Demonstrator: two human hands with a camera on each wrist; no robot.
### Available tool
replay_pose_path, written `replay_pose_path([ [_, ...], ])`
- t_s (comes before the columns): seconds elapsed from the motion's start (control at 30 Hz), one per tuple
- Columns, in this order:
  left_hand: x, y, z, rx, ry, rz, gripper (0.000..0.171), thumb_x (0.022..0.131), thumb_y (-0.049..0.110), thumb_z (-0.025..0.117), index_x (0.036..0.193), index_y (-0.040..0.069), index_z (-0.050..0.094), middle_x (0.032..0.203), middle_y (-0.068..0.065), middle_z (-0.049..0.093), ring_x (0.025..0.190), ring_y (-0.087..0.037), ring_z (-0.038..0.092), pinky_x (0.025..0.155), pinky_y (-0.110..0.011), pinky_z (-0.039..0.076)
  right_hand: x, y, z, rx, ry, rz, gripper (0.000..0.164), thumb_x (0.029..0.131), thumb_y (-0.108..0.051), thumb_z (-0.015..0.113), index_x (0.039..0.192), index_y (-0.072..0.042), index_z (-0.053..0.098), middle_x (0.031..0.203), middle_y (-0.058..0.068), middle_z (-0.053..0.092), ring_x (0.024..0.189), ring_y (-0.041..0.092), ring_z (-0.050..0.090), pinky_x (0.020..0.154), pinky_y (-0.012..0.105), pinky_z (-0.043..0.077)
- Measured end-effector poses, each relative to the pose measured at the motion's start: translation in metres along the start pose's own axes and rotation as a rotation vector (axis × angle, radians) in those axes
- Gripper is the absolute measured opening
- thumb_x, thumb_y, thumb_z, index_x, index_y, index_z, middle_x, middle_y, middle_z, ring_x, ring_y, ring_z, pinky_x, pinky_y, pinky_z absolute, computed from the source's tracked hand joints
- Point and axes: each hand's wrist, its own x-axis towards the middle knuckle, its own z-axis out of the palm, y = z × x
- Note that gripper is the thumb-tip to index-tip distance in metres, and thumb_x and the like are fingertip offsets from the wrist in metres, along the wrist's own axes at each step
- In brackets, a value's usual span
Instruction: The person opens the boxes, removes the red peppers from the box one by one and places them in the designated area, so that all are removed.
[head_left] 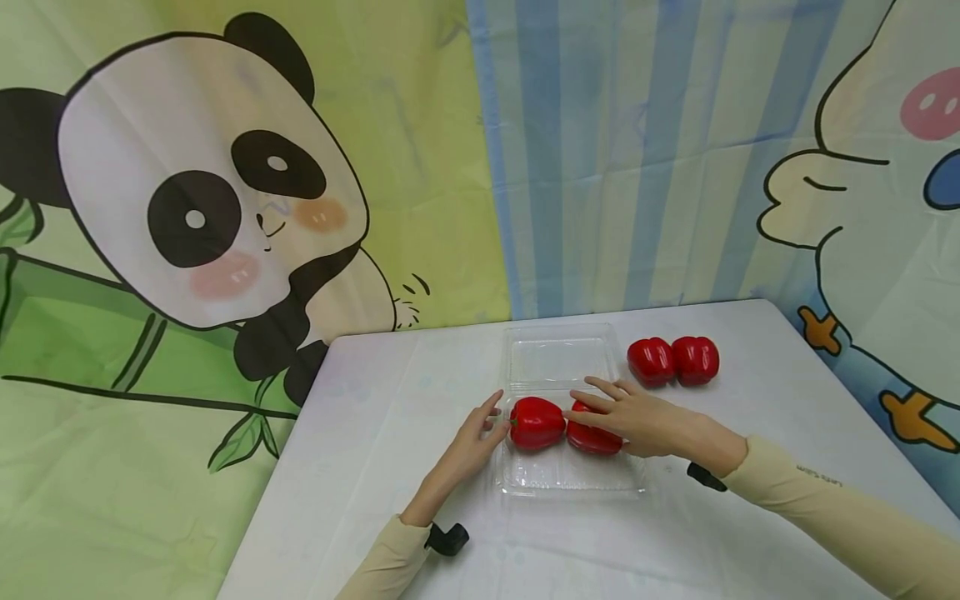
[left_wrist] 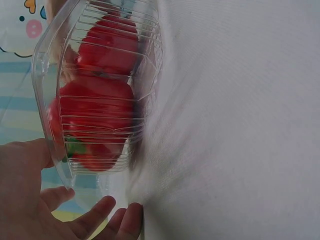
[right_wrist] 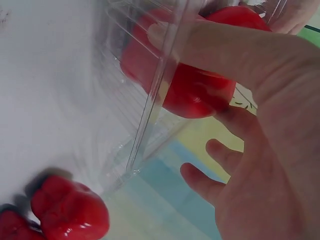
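Note:
Two red bell peppers lie side by side in the base of a clear plastic clamshell box (head_left: 570,483). The left pepper (head_left: 537,423) has a green stem end, which shows through the box wall in the left wrist view. At the box's left side, my left hand (head_left: 467,450) has its fingers extended and its thumb right at the rim. My right hand (head_left: 651,423) holds the right pepper (head_left: 597,442) from above. Its thumb (right_wrist: 215,47) reaches inside the wall along one side of that pepper, the index finger lies against the other side, and the remaining fingers are spread.
The box's lid (head_left: 562,358) lies folded back behind the base. Two more red peppers, one (head_left: 651,362) touching the other (head_left: 696,361), sit at the back right on the white tabletop (head_left: 405,400). A printed curtain (head_left: 435,167) hangs behind the table.

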Motion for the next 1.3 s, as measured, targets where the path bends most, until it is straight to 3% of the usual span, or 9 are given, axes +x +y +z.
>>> replay_pose_path([
  [0.73, 0.001, -0.001, 0.0, -0.01, -0.004, -0.002, 0.063, 0.103, 0.039, 0.053, 0.159, 0.021, 0.031, 0.14, -0.016, 0.053, 0.122, -0.032, 0.053, 0.099, -0.056, 0.047, -0.004, 0.001, -0.01, 0.056, 0.023, -0.011, 0.101, 0.068, -0.011, 0.091, 0.154, -0.026, 0.04, 0.158, 0.009, 0.041, 0.146, 0.041, 0.031, 0.107, 0.066, 0.039],
  [1.07, 0.001, -0.002, 0.0, -0.004, 0.001, 0.009, 0.064, 0.102, 0.039, 0.054, 0.159, 0.018, 0.032, 0.139, -0.017, 0.054, 0.122, -0.034, 0.054, 0.1, -0.057, 0.047, -0.01, -0.002, -0.024, 0.054, 0.039, -0.004, 0.102, 0.067, -0.015, 0.092, 0.154, -0.026, 0.04, 0.157, 0.01, 0.043, 0.143, 0.041, 0.035, 0.104, 0.064, 0.044],
  [1.3, 0.001, -0.003, 0.0, -0.002, 0.0, 0.003, 0.063, 0.102, 0.04, 0.054, 0.158, 0.023, 0.032, 0.14, -0.016, 0.054, 0.123, -0.033, 0.054, 0.1, -0.056, 0.048, -0.016, -0.002, -0.031, 0.059, 0.08, 0.002, 0.1, 0.066, -0.018, 0.093, 0.152, -0.025, 0.042, 0.156, 0.01, 0.044, 0.142, 0.041, 0.036, 0.101, 0.061, 0.048],
])
